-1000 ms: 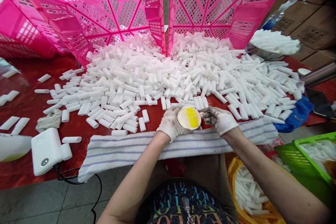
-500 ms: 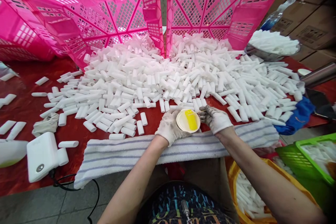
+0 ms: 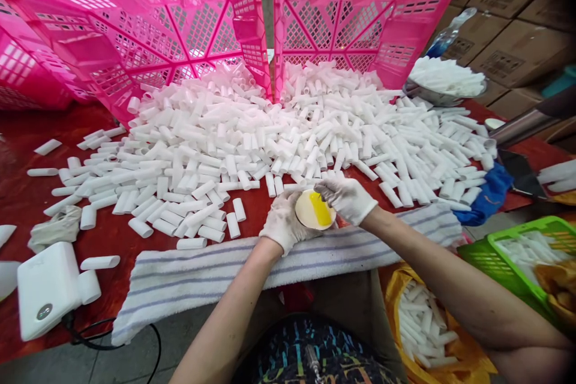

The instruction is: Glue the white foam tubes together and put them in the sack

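Both my hands wear whitish work gloves with dirty fingertips. My left hand [image 3: 283, 222] is closed around the side of a small round cream dish [image 3: 305, 214], tilted up toward me. A bright yellow patch [image 3: 321, 210] covers part of the dish's face. Over the dish's upper right edge, my right hand [image 3: 347, 199] is closed in a pinch. A thin stick-like thing seems to be in that pinch, mostly hidden by the fingers. Just beyond the hands lies a big heap of short white plastic tubes [image 3: 252, 126]. Under my wrists is a striped towel [image 3: 252, 267].
Two pink crates [image 3: 202, 66] lie tipped toward me behind the heap. A metal bowl of white pieces [image 3: 438, 91] stands at the back right. At left is a white power bank [image 3: 47, 288] with a cable. A green basket [image 3: 477, 258] and yellow sack [image 3: 468, 354] are lower right.
My right hand has moved left, and its fingertips are now over the dish instead of beside it. My left hand still holds the dish. The whole view has shifted slightly.
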A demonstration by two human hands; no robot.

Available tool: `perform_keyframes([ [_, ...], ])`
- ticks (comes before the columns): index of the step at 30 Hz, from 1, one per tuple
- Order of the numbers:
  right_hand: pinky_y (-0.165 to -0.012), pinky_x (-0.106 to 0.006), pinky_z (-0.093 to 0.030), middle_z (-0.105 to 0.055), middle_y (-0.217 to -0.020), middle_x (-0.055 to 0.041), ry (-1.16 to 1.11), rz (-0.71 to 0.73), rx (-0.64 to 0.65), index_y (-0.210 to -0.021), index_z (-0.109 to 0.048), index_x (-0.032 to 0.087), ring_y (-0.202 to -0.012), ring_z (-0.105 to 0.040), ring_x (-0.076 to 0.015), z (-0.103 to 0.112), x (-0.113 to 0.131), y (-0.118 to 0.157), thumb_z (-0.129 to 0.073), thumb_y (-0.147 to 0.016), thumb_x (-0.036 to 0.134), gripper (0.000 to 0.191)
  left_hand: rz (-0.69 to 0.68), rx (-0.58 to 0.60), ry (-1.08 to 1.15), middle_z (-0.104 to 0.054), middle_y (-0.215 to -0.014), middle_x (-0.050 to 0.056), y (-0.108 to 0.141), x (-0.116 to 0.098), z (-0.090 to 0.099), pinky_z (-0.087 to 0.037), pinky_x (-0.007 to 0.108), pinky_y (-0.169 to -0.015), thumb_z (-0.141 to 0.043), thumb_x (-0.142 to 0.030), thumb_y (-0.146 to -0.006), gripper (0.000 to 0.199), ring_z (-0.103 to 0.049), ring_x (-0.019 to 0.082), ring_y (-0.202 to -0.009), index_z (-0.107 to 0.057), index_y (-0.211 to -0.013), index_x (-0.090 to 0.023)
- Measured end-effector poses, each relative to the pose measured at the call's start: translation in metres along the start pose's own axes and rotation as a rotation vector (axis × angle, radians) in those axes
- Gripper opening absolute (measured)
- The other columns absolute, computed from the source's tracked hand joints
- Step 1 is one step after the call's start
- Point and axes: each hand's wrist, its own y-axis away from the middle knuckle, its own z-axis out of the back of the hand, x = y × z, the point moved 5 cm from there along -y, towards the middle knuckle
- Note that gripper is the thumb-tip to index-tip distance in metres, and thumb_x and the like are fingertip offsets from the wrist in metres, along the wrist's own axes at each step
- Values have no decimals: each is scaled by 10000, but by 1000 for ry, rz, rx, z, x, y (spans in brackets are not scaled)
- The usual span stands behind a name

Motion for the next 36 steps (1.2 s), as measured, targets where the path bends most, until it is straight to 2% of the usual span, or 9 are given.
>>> perform_keyframes([
  [4,-852,-294,-537,-703,-879,-20,336,154,16,-845,-744,202,-862,-646,-176,44,4,-13,-702,-721,210,131,4,1,-17,-555,-1275,132,0,-3,2,-464,468,-1047,-841,-567,-468,939,-556,321,-1163,-563,-1282,-191],
  [7,-806,-311,-530,-674,-782,-26,591,226,-33,-761,-716,182,-822,-643,-190,78,8,-32,-639,-751,201,80,-8,5,-11,-572,-1249,125,-1,-6,4,-468,480,-1044,-852,-545,-468,903,-569,319,-1147,-578,-1260,-207],
  [12,-1036,-393,-391,-685,-1037,-95,879,320,148,-853,-749,171,-1101,-564,-268,86,-6,-43,-621,-653,28,278,-41,-3,-8,-574,-1241,122,0,-5,4,-471,483,-1039,-839,-547,-503,876,-582,311,-1135,-570,-1263,-203],
  [16,-1032,-458,-389,-639,-1123,-142,1134,468,172,-964,-731,160,-1182,-510,-310,89,-17,-23,-587,-775,115,242,-61,-2,-12,-570,-1259,125,1,-4,3,-460,475,-1057,-831,-542,-523,853,-571,302,-1160,-573,-1263,-206],
  [21,-798,-379,-523,-672,-889,-62,553,308,-158,-973,-675,202,-811,-612,-197,93,-21,17,-626,-847,372,218,-6,86,66,-546,-1314,135,-2,-4,6,-431,451,-1100,-868,-507,-467,948,-554,309,-1206,-549,-1297,-180],
  [25,-739,-286,-535,-699,-1028,-60,229,32,95,-1136,-675,193,-841,-641,-171,58,-38,39,-683,-795,480,445,43,46,138,-548,-1363,116,9,-1,30,-446,387,-1097,-737,-359,-724,721,-559,240,-1230,-474,-1373,-189],
  [28,-607,-245,-509,-701,-846,-48,243,-48,112,-1171,-678,156,-667,-603,-130,47,-48,39,-627,-830,502,489,-74,-134,14,-617,-1275,53,31,1,70,-468,356,-1075,-479,-127,-861,429,-583,172,-1189,-571,-1266,-234],
  [32,-746,-299,-559,-714,-896,-50,392,175,2,-1041,-722,195,-784,-655,-163,49,-54,26,-643,-842,426,315,-151,-185,-351,-671,-1175,-3,67,19,110,-520,414,-960,-418,-39,-834,437,-629,206,-1061,-674,-1066,-306],
  [36,-858,-348,-573,-705,-985,-70,407,526,1,-990,-721,208,-912,-678,-206,50,-56,28,-705,-799,381,259,-81,-59,-626,-654,-1228,27,84,49,117,-520,435,-885,-462,-145,-890,355,-612,266,-1068,-686,-1125,-289],
])
